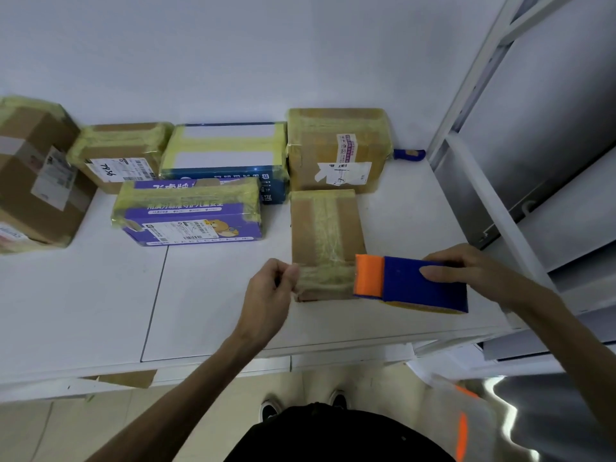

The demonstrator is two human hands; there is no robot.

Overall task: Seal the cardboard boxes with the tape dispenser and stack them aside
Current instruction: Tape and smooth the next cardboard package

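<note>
Here, near the front edge of the table (206, 311), the left hand (270, 291) pinches tape (326, 278) beside the small box (325, 221); the right hand (466, 268) grips the tape dispenser (410, 285).

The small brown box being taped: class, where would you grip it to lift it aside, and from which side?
Probably its two long side walls, with hands coming from left and right. The small brown box lies flat, lengthwise away from the person, with bare table on both sides. Its far end is crowded by a larger brown box.
</note>
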